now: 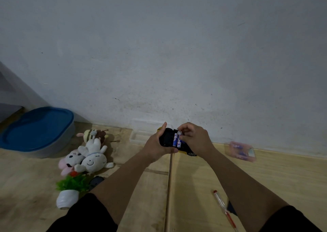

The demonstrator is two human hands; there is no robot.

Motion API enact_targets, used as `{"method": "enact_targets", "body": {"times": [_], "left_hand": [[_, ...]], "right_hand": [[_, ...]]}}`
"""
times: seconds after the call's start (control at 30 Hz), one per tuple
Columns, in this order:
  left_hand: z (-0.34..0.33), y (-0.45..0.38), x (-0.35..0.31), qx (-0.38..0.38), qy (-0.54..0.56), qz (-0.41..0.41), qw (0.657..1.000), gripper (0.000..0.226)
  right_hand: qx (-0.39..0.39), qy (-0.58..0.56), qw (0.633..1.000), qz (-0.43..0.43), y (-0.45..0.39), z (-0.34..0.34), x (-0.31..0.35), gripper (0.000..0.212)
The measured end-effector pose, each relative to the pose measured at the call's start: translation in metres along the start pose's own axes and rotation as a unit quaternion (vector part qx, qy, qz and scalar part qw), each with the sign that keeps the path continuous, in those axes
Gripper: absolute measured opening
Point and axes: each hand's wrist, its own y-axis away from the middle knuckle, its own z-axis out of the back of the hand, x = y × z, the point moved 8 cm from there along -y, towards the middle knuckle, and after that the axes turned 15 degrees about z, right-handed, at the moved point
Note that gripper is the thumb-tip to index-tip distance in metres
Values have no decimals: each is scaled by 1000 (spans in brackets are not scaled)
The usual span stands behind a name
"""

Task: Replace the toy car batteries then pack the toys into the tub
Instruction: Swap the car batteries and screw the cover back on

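The fingers [184, 128] of the right hand [195, 139] were curled and pinched the upper end of a battery [180, 138], which stood tilted in the open underside of the toy car [168, 138]. A second battery [175, 139] lay seated just beside it, touching it. The left hand [155, 148] gripped the car from the left, thumb up along its far side and fingers wrapped under it, so the black underside faced up; a yellow edge and one wheel [192, 154] showed below the right hand. Both hands held the car above the wooden floor [265, 178], near the floor's far edge where it met the wall [159, 55].

Behind the hands, against the wall, lay a clear shallow tray [137, 137]. To the right along the same edge sat a blurred pink packet [240, 150] that seemed to hold more batteries. At the far left edge stood the tub [38, 131] with its blue lid on. Between tub and hands lay a heap of soft toys: a striped bee plush [92, 133], a white rabbit plush [92, 158] and a pink-and-white plush [71, 161] touching one another. Nearer the person lay a toppled white pot with a green plastic plant [70, 189], and a dark round object [96, 181] just beside it, partly hidden by the left forearm. A red-tipped pen [223, 208] lay on the floor near the right forearm.
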Motion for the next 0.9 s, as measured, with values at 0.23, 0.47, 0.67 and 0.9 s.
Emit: {"method": "enact_targets", "body": {"times": [0.23,0.47,0.67,0.9], "left_hand": [[2,-1,-1,-9,5,-7,1000,107],[6,-1,-2,-16,46,-5,999,107],[11,2,-2,-15,34,-10,999,106],[6,3,0,-2,22,-8,1000,105]], "right_hand": [[-40,110,992,52,-4,10,9,17],[7,323,939,120,1,6,6,37],[164,209,963,40,8,-6,-17,90],[137,224,962,72,15,-3,-17,73]]}}
